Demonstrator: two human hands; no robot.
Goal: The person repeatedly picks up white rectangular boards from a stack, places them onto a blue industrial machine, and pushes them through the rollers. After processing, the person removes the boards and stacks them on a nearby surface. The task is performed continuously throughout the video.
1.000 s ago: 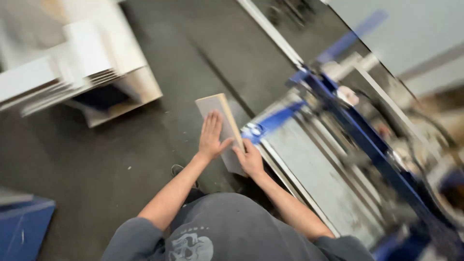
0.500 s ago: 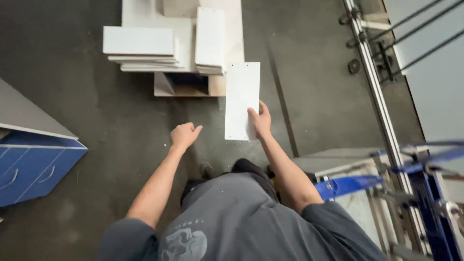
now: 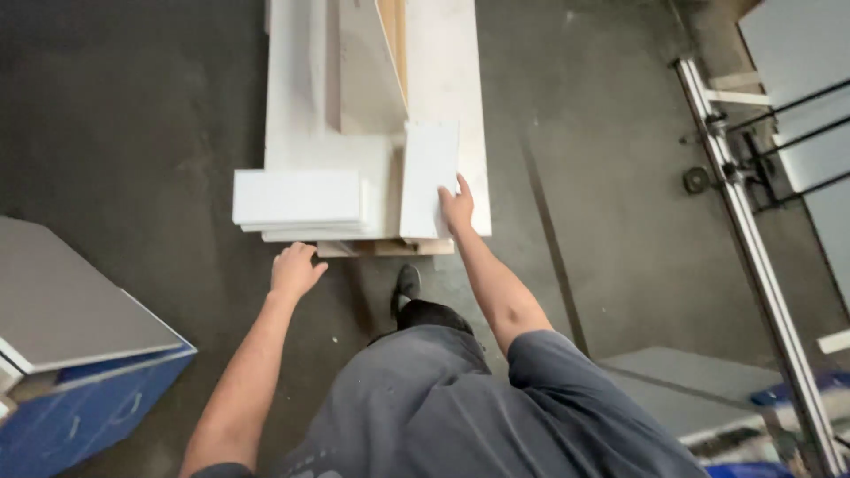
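Now over the stack (image 3: 354, 186), white panel (image 3: 429, 177) held by right hand (image 3: 458, 211); left hand (image 3: 295, 270) loosely curled, empty.

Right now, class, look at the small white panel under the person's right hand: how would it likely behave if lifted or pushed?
The white panel looks flat with straight edges, so it is probably stiff, not floppy. The right hand alone manages it, so it seems fairly light. Its smooth face may slide easily across the stacked boards beneath it.
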